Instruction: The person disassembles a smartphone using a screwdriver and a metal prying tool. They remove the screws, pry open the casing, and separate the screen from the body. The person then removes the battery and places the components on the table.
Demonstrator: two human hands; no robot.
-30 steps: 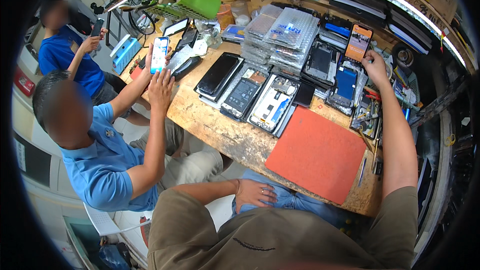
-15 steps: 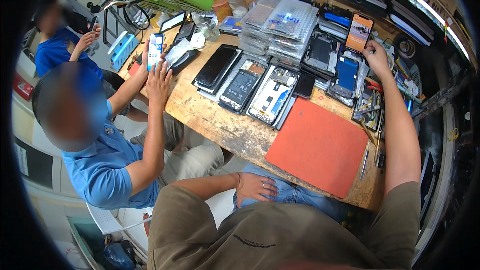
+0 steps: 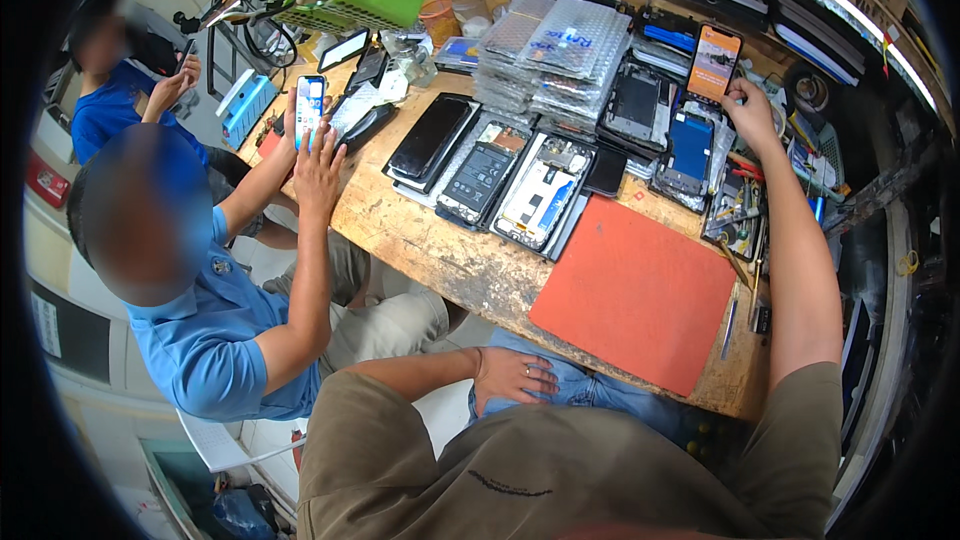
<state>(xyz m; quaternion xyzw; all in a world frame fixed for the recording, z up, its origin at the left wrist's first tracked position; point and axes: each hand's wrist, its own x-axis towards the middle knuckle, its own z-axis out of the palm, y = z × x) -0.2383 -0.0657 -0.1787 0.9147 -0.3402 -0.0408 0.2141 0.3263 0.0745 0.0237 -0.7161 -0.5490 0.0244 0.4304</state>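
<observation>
Just up-left of the right hand [image 3: 754,118], fingers curled (pinching or not, I can't tell), the lit phone [image 3: 714,62] stands upright.

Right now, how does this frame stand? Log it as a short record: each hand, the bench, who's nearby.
Left hand: resting on the thigh in blue denim
Right hand: at the lower right edge of a black-framed smartphone with a lit orange screen; grip unclear
Bench front: flat, rectangular red-orange mat
Upper left of mat: opened phone showing white and blue insides
Farther back: stack of clear bubble-wrap sleeves
Nearby: seated person in light-blue polo shirt, holding a lit phone
</observation>
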